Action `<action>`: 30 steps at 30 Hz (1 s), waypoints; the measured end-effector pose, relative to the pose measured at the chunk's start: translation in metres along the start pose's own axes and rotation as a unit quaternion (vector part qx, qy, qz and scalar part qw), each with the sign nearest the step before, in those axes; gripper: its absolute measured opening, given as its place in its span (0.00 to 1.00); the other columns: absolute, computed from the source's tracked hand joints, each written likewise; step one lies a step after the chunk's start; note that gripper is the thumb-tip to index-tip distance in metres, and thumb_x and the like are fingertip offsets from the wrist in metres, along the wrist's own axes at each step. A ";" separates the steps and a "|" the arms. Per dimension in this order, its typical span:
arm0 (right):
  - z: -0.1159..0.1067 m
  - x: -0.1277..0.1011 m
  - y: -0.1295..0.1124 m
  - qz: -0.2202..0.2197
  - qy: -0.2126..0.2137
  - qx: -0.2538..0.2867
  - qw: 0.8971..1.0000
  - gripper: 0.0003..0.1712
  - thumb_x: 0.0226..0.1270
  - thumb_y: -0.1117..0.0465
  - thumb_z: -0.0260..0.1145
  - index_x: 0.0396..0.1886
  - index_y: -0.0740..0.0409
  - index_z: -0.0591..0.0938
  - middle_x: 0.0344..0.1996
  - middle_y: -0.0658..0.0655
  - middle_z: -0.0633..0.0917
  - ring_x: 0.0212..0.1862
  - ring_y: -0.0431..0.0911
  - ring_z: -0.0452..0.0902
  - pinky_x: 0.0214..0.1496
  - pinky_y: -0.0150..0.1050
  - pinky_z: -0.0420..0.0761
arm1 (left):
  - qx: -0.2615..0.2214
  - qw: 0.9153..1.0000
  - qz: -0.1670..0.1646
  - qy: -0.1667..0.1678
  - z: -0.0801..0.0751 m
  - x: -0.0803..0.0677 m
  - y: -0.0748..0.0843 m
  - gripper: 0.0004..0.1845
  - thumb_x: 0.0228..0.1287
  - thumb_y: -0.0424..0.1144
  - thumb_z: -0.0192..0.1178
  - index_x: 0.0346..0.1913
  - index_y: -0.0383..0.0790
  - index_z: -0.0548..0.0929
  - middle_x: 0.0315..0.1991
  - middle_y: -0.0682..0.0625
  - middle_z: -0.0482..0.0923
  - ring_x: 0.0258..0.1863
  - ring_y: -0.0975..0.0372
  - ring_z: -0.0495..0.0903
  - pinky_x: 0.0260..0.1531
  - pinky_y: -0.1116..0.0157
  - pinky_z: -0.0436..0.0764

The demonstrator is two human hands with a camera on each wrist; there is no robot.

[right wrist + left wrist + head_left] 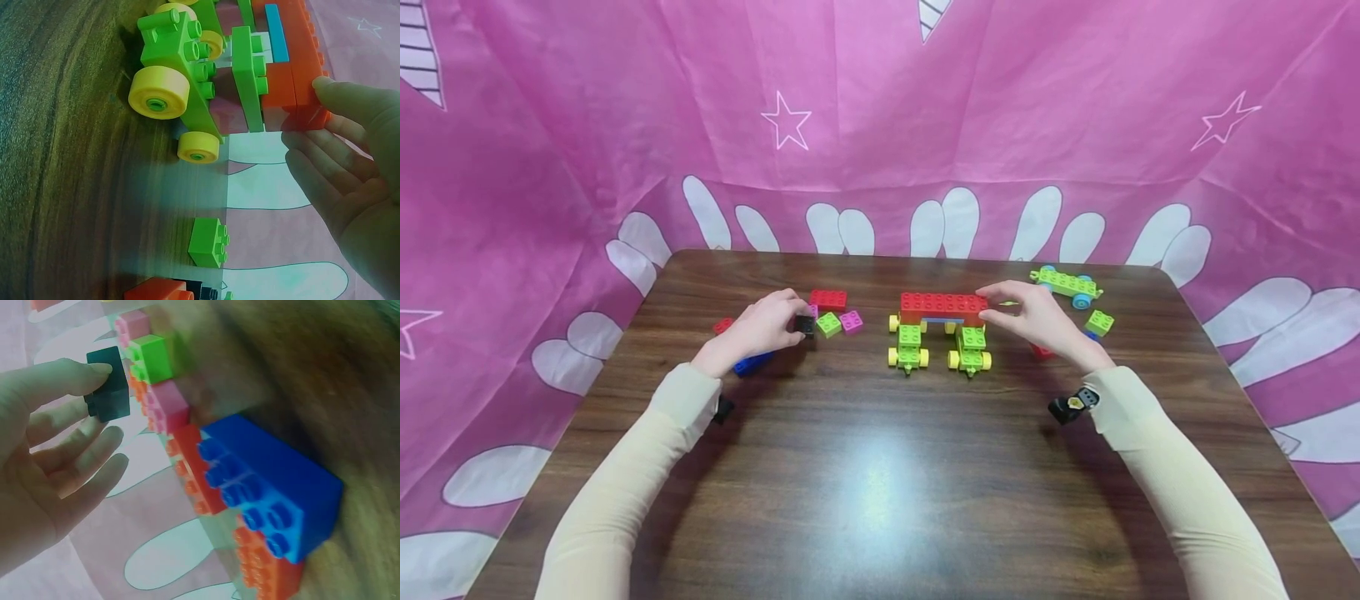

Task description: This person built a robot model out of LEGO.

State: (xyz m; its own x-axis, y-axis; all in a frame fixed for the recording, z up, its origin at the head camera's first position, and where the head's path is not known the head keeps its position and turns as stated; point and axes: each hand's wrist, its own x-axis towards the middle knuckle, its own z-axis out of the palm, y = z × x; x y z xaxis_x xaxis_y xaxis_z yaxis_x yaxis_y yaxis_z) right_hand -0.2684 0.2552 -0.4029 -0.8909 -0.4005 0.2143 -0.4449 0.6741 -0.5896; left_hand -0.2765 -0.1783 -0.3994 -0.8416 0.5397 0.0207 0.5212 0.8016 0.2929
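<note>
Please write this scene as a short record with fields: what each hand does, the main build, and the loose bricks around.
left hand: pinches a small black brick, lifted beside the loose bricks
right hand: holds the right end of the long red brick
build: red brick lies across two green wheeled bases with yellow wheels
near left hand: blue brick, red brick, green brick, pink brick
near right hand: green brick, green chassis with blue wheels
surface: dark wooden table

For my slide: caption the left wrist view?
Left hand pinches a small black brick beside loose pink, green, red and blue bricks.
</note>
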 end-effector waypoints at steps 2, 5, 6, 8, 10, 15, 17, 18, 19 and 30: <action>0.000 0.000 0.000 0.000 0.000 0.000 1.000 0.23 0.64 0.56 0.72 0.57 0.55 0.83 0.54 0.57 0.86 0.55 0.51 0.83 0.55 0.53 0.84 | -0.005 1.000 0.004 0.002 -0.003 0.002 0.002 0.20 0.57 0.36 0.70 0.53 0.35 0.84 0.49 0.40 0.80 0.43 0.53 0.77 0.45 0.52 0.83; 0.000 -0.001 0.001 0.001 0.003 -0.004 1.000 0.23 0.63 0.56 0.72 0.57 0.55 0.83 0.54 0.56 0.86 0.54 0.50 0.83 0.55 0.53 0.84 | -0.015 1.000 0.008 0.003 -0.007 0.007 0.007 0.20 0.58 0.36 0.70 0.53 0.36 0.84 0.49 0.41 0.79 0.43 0.53 0.76 0.45 0.53 0.82; -0.001 -0.001 0.001 0.001 0.005 -0.006 1.000 0.23 0.63 0.56 0.72 0.57 0.55 0.83 0.53 0.56 0.86 0.54 0.50 0.83 0.55 0.53 0.84 | -0.021 1.000 0.010 0.004 -0.009 0.009 0.009 0.19 0.58 0.36 0.70 0.53 0.36 0.84 0.49 0.41 0.79 0.43 0.53 0.76 0.45 0.53 0.82; -0.001 -0.002 0.002 0.002 0.007 -0.009 1.000 0.23 0.63 0.56 0.73 0.57 0.55 0.83 0.53 0.56 0.87 0.54 0.50 0.83 0.55 0.53 0.84 | -0.028 0.999 0.015 0.005 -0.010 0.013 0.013 0.19 0.58 0.37 0.70 0.53 0.36 0.84 0.49 0.42 0.79 0.44 0.53 0.77 0.46 0.54 0.83; -0.001 -0.003 0.002 0.002 0.007 -0.011 1.000 0.23 0.63 0.57 0.73 0.57 0.55 0.83 0.53 0.56 0.87 0.54 0.50 0.83 0.54 0.52 0.84 | -0.034 0.999 0.025 0.008 -0.011 0.017 0.017 0.19 0.58 0.37 0.70 0.52 0.35 0.85 0.49 0.42 0.79 0.46 0.53 0.78 0.49 0.53 0.82; 0.000 -0.003 0.002 -0.001 0.007 -0.012 1.000 0.22 0.63 0.57 0.72 0.57 0.55 0.83 0.53 0.56 0.87 0.54 0.49 0.83 0.54 0.50 0.85 | -0.048 0.998 0.049 0.006 -0.010 0.030 0.027 0.19 0.58 0.37 0.70 0.52 0.35 0.84 0.52 0.42 0.82 0.54 0.50 0.78 0.58 0.50 0.79; 0.000 -0.003 0.002 -0.004 0.009 -0.011 1.000 0.22 0.63 0.57 0.72 0.57 0.55 0.83 0.53 0.56 0.87 0.54 0.49 0.83 0.54 0.50 0.85 | -0.054 0.997 0.055 0.003 -0.010 0.035 0.031 0.19 0.58 0.37 0.70 0.52 0.36 0.84 0.52 0.42 0.83 0.55 0.49 0.79 0.58 0.50 0.79; 0.000 -0.003 0.002 -0.005 0.010 -0.010 1.000 0.22 0.63 0.57 0.72 0.57 0.55 0.83 0.53 0.56 0.87 0.54 0.49 0.83 0.53 0.50 0.85 | -0.056 0.997 0.058 0.003 -0.009 0.037 0.033 0.18 0.59 0.37 0.70 0.52 0.36 0.83 0.51 0.42 0.84 0.55 0.49 0.79 0.58 0.50 0.79; 0.000 -0.003 0.002 -0.006 0.011 -0.009 1.000 0.22 0.63 0.57 0.72 0.57 0.55 0.83 0.53 0.56 0.87 0.54 0.49 0.83 0.53 0.51 0.85 | -0.059 0.996 0.062 0.004 -0.009 0.039 0.035 0.18 0.59 0.37 0.70 0.52 0.36 0.83 0.50 0.42 0.84 0.55 0.49 0.80 0.57 0.50 0.79; 0.002 0.000 0.000 -0.004 0.008 -0.001 1.000 0.22 0.64 0.58 0.72 0.57 0.56 0.83 0.53 0.57 0.86 0.54 0.51 0.83 0.54 0.53 0.85 | -0.084 0.994 0.066 0.007 -0.005 0.054 0.048 0.19 0.61 0.39 0.70 0.54 0.36 0.84 0.49 0.44 0.87 0.50 0.53 0.84 0.52 0.55 0.82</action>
State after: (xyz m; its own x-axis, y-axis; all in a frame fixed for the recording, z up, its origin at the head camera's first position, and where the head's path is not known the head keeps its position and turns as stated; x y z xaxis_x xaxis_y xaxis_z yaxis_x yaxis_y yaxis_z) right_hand -0.2681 0.2545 -0.4046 -0.8883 -0.3964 0.2320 -0.4529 0.6724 -0.5854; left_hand -0.2980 -0.1116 -0.3790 -0.7699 0.6328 0.0825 0.5974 0.6692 0.4419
